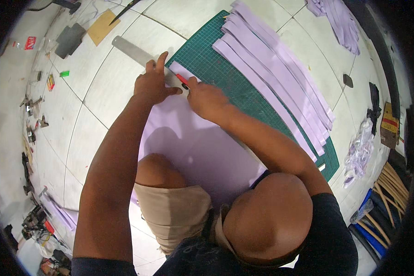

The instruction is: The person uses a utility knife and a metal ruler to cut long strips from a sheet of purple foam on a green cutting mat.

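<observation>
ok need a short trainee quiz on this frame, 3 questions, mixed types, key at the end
1. Which of the person's hands holds the small red-and-black hand tool?
2. True or false: the long lilac fabric strips lie entirely off the green gridded cutting mat.
3. Fill the blank: the left hand lies over a long, flat grey bar whose far end points toward the picture's upper ____ corner.

Key:
1. The right hand.
2. False; they lie partly over the mat.
3. Left.
</observation>
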Available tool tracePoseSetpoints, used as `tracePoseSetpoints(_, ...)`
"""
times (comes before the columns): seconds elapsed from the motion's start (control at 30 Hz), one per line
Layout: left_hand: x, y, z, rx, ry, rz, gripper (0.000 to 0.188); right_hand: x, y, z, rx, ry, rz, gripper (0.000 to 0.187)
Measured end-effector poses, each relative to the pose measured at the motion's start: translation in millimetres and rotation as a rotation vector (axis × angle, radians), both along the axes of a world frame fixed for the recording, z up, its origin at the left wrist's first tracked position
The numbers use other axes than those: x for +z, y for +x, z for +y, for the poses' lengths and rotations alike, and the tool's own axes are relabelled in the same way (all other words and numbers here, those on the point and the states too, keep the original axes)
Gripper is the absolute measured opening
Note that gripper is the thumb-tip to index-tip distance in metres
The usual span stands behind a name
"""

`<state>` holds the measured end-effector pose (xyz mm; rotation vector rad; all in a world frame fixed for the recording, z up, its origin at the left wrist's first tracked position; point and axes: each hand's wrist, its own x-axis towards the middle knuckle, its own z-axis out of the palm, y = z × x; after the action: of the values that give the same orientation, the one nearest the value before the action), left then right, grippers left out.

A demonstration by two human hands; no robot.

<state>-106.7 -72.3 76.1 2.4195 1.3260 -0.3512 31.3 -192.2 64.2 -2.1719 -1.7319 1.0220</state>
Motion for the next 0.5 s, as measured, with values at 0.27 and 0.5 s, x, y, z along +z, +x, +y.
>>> tracePoseSetpoints(0.27,3.4,5.3,-0.8,-0.153,0.023,0.104,0.092,15.9,6.8,7.0,0.079,0.025,-0.028,0.025)
tracePoseSetpoints(0.5,2.1,5.4,2.0,-0.145,0.028,0.149,0.085,19.0,18.1,-5.1,0.123,-0.068,-0.028,0.027)
